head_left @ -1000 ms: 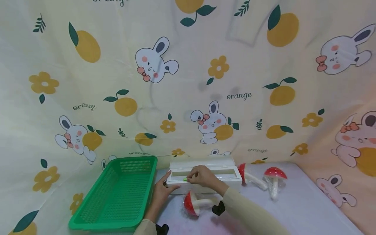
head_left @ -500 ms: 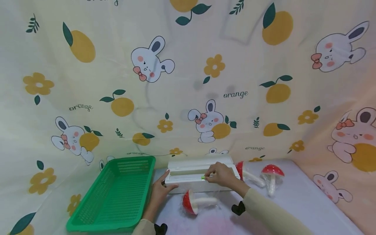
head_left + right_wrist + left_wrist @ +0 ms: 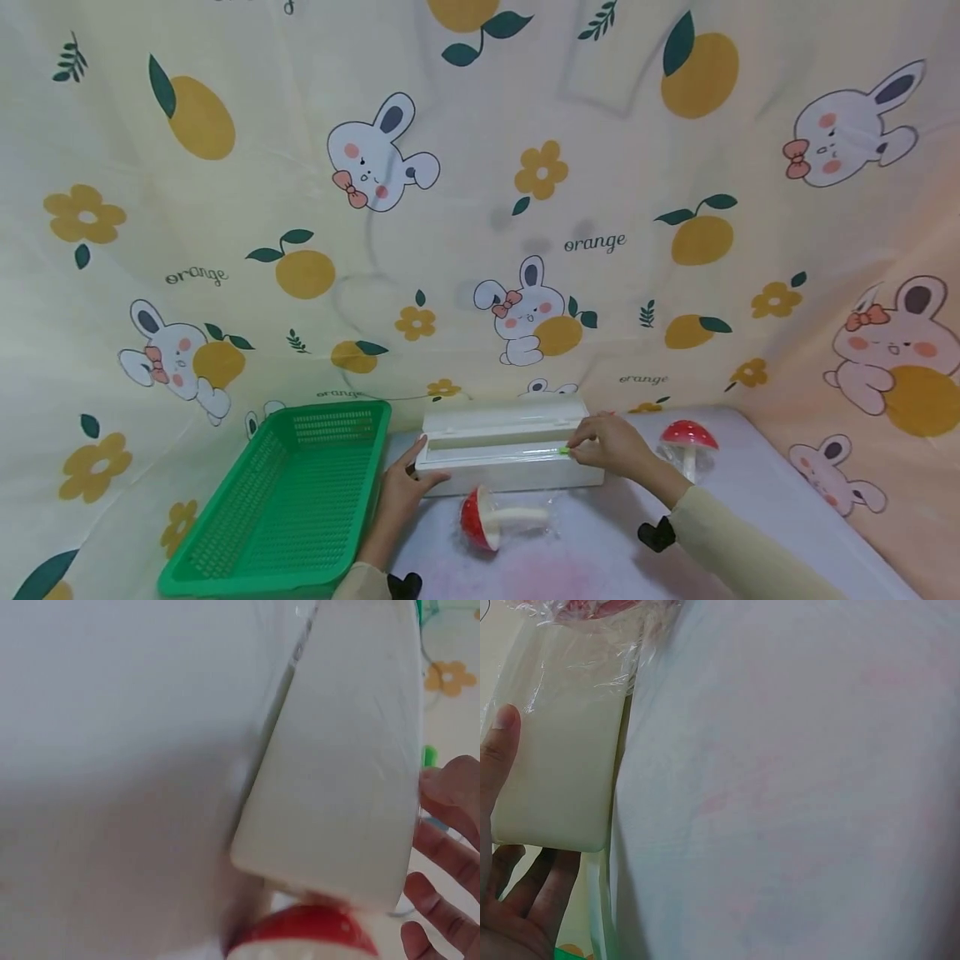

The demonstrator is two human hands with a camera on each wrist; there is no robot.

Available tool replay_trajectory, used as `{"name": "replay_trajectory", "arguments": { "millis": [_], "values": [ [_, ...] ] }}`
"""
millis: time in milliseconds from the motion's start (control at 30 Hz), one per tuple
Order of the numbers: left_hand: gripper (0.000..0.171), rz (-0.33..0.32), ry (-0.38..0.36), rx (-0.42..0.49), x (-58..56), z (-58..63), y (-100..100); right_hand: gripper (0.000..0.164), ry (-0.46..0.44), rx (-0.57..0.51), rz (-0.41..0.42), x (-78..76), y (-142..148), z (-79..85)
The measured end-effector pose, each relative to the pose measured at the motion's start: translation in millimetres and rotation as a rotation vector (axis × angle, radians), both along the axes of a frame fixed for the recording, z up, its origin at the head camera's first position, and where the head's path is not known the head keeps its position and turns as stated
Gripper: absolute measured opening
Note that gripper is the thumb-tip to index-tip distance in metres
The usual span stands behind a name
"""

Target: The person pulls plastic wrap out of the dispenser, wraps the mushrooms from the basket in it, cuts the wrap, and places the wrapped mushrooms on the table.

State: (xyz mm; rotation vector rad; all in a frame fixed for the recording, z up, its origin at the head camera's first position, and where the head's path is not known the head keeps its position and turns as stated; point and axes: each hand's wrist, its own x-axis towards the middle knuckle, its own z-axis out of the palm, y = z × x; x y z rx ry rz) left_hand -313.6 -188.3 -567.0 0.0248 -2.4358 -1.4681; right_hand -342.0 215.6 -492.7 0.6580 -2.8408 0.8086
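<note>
A long white cling film dispenser (image 3: 517, 478) lies on the table with its lid (image 3: 510, 412) raised at the back. Clear film hangs over its front, wrinkled in the left wrist view. My left hand (image 3: 403, 482) grips the dispenser's left end, thumb on the front face and fingers round the end. At the right end of the front rail, my right hand (image 3: 611, 447) pinches a small green slide cutter (image 3: 564, 451). In front lies a red-capped toy mushroom (image 3: 480, 518) in clear wrap.
An open green basket (image 3: 288, 492) stands left of the dispenser. To the right is another wrapped mushroom (image 3: 688, 435); a third, mostly hidden by my right hand, shows its red cap (image 3: 307, 928) in the right wrist view. A printed cloth (image 3: 450, 250) hangs behind.
My right hand has slid the green cutter rightward along the rail, from left of the middle to the right end. The left hand keeps its hold on the dispenser.
</note>
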Motion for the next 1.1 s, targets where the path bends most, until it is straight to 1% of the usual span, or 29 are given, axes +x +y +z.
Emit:
{"name": "replay_trajectory", "arguments": {
  "millis": [100,133,233,367,600,700,1000,1100],
  "values": [
    [0.091,-0.014,0.007,0.001,0.7,1.1,-2,0.011,0.026,0.032,-0.025,2.1,8,1.5],
    [0.091,-0.014,0.002,0.012,1.2,1.4,-3,0.011,0.026,0.037,-0.033,2.7,11,1.6],
    [0.090,0.002,-0.001,0.003,2.5,2.0,-3,0.013,0.043,0.048,-0.044,3.9,16,1.2],
    [0.089,0.000,0.006,-0.023,3.1,4.2,-3,0.014,0.068,0.035,-0.039,5.3,21,1.7],
    [0.087,-0.020,0.012,0.005,3.3,4.8,-2,0.014,0.090,0.019,-0.039,8.2,28,0.1],
    [0.087,-0.030,0.020,-0.005,1.7,4.4,-2,0.015,0.090,0.012,-0.057,9.3,30,-0.8],
    [0.088,-0.008,-0.023,-0.008,0.1,7.3,0,0.019,0.073,0.005,-0.080,9.8,31,1.8],
    [0.087,-0.002,-0.038,-0.002,0.7,7.8,0,0.021,0.079,0.010,-0.074,10.5,31,2.1]
  ]
}}
